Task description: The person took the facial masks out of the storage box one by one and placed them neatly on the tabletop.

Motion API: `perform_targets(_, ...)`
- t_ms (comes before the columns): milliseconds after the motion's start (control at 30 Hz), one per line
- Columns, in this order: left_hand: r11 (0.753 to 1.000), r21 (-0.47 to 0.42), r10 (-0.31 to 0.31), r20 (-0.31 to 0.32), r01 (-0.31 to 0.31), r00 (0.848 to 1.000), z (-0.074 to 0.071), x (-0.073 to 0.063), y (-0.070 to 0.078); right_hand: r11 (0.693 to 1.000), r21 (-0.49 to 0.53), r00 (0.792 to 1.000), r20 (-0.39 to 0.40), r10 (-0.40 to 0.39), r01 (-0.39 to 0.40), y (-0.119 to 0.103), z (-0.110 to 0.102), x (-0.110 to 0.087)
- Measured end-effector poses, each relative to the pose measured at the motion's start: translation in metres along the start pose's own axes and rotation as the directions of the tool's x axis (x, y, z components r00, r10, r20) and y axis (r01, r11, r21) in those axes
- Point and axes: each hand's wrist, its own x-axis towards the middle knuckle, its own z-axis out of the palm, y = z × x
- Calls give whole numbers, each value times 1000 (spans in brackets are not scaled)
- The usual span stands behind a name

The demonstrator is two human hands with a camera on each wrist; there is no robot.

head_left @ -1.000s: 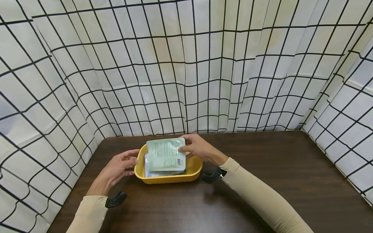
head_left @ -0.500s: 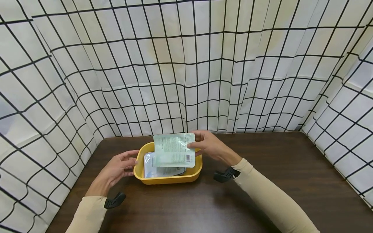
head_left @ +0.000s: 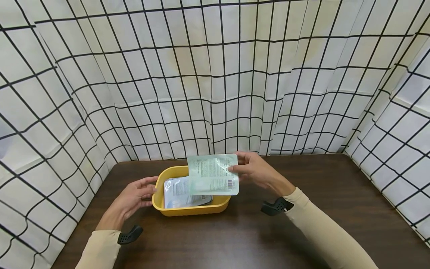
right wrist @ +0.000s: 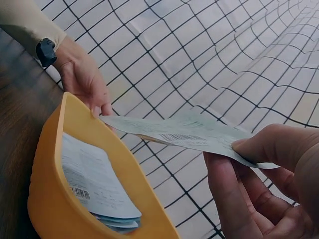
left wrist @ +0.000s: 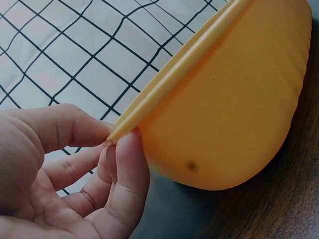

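My right hand (head_left: 262,172) pinches a pale green flat sachet (head_left: 213,175) by its right edge, thumb on top and fingers beneath. The sachet shows small print and a barcode and hangs over the right part of a yellow plastic basket (head_left: 191,211). Inside the basket lies a small stack of white-blue sachets (head_left: 179,192), partly covered by the green one in the head view; the right wrist view shows the stack (right wrist: 97,179) from the side. My left hand (head_left: 132,200) pinches the basket's left rim (left wrist: 164,92) between thumb and fingers.
The basket stands on a dark brown wooden table (head_left: 215,243), toward its back edge. White cloth with a black grid (head_left: 235,82) hangs behind and along both sides. A black wrist device (head_left: 277,206) sits below each hand.
The right hand has moved right with the green sachet, from over the basket's middle to over its right end, uncovering more of the stack. The left hand stays at the rim.
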Motion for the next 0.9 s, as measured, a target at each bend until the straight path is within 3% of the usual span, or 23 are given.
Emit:
perform_targets(567,998,-57,-4,21,5,1000,-2,1,1,999,41,998,-66,16,-13,2,-40,-31)
perform_targets(900,998,-58,-3,18,5,1000,-2,1,-2,999,41,996,-93,9,-5,14,-69,-51)
